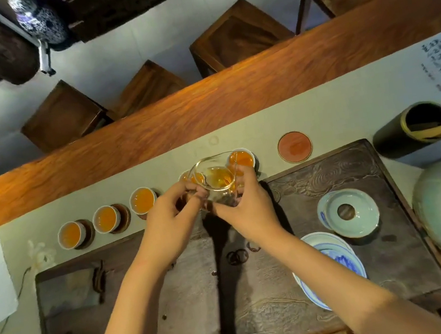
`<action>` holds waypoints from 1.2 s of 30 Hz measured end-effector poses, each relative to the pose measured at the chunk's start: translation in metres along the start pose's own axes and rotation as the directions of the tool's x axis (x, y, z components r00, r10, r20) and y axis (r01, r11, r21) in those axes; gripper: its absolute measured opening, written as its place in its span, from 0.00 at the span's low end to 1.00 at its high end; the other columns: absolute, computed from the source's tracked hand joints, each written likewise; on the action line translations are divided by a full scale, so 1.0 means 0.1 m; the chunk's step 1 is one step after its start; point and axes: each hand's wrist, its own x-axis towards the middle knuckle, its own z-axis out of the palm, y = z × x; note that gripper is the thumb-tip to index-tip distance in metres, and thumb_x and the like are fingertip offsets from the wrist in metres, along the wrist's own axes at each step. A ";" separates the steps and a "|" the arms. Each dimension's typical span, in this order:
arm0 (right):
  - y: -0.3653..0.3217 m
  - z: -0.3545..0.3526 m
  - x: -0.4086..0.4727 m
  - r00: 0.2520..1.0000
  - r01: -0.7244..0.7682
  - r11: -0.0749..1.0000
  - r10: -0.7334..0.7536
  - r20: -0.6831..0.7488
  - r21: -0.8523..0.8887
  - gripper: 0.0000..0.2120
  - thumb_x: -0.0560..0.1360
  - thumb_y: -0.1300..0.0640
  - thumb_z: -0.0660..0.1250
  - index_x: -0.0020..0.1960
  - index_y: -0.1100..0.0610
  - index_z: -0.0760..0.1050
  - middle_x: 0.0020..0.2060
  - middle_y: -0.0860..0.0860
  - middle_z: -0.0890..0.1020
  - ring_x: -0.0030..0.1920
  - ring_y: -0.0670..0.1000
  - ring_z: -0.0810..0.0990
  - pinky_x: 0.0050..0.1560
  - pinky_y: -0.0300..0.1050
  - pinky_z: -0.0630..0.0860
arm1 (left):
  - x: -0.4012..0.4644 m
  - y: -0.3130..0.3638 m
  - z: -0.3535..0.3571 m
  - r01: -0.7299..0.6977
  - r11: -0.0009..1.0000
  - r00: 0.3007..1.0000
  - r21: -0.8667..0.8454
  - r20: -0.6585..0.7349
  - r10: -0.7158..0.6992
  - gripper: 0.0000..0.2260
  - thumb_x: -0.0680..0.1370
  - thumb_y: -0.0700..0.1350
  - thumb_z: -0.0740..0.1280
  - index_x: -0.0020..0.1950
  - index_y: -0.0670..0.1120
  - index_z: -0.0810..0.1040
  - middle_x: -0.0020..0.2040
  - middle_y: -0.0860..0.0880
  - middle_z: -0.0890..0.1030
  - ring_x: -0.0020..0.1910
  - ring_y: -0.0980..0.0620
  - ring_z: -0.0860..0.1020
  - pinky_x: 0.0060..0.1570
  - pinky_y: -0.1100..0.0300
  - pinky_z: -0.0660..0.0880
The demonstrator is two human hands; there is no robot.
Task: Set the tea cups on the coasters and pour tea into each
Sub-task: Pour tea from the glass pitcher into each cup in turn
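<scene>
1. Both hands hold the glass pitcher (217, 181) above the row of cups. The left hand (174, 219) pinches its near-left side with curled fingers, and the right hand (243, 206) wraps its right side.
2. The pitcher has only a little amber tea left in it. It looks thin, light and fragile, and wet glass is probably slippery, so a grip low on the body with both hands seems safe.
3. Five tea cups are already filled: three at the left (70, 235) (106, 218) (142, 200), and two more partly hidden behind the pitcher (242, 158).
4. One red coaster (294, 146) at the right has no cup on it.
5. The cups stand close together on the pale runner (334, 110) of the bench, just beyond the edge of the dark tea tray (329, 173), so there is little room between them. More room is open to the right, near the coaster.
</scene>
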 end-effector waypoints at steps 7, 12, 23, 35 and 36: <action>0.00 0.05 -0.17 0.993 0.109 0.991 -0.105 0.045 -0.082 0.42 0.66 0.47 0.80 0.73 0.50 0.61 0.67 0.50 0.76 0.64 0.52 0.77 0.61 0.55 0.78 | -0.31 -0.14 0.00 0.029 0.993 0.997 -0.115 -0.073 -0.038 0.08 0.79 0.42 0.63 0.47 0.52 0.81 0.44 0.50 0.84 0.47 0.50 0.81 0.50 0.50 0.77; 0.01 0.15 -0.32 0.985 0.158 0.977 -0.146 0.092 -0.143 0.43 0.65 0.46 0.79 0.73 0.48 0.59 0.67 0.52 0.75 0.65 0.54 0.76 0.61 0.56 0.77 | -0.58 -0.28 -0.04 0.037 0.984 0.990 -0.172 -0.125 -0.059 0.08 0.79 0.41 0.63 0.46 0.51 0.81 0.44 0.51 0.83 0.47 0.49 0.81 0.50 0.47 0.77; -0.04 0.83 -0.80 0.960 0.248 0.950 -0.215 0.178 -0.189 0.45 0.65 0.43 0.80 0.74 0.49 0.60 0.67 0.49 0.75 0.66 0.51 0.75 0.64 0.55 0.76 | -1.19 -0.92 -0.44 0.010 0.960 0.982 -0.280 -0.180 -0.063 0.09 0.79 0.39 0.64 0.45 0.50 0.81 0.42 0.54 0.83 0.44 0.58 0.80 0.45 0.61 0.74; -0.03 2.48 -1.55 0.922 0.299 0.932 -0.226 0.315 -0.205 0.42 0.61 0.39 0.79 0.69 0.45 0.63 0.63 0.47 0.78 0.63 0.49 0.78 0.61 0.55 0.78 | -2.13 -2.24 -1.42 0.089 0.928 0.953 -0.361 -0.240 -0.185 0.07 0.78 0.37 0.65 0.44 0.46 0.82 0.43 0.50 0.83 0.48 0.51 0.80 0.54 0.53 0.74; -0.02 2.61 -1.61 0.916 0.304 0.931 -0.227 0.330 -0.203 0.42 0.61 0.39 0.79 0.69 0.46 0.64 0.63 0.47 0.78 0.63 0.49 0.78 0.60 0.56 0.78 | -2.20 -2.34 -1.48 0.086 0.928 0.950 -0.362 -0.251 -0.186 0.08 0.77 0.36 0.65 0.44 0.45 0.82 0.43 0.50 0.84 0.48 0.51 0.80 0.54 0.54 0.74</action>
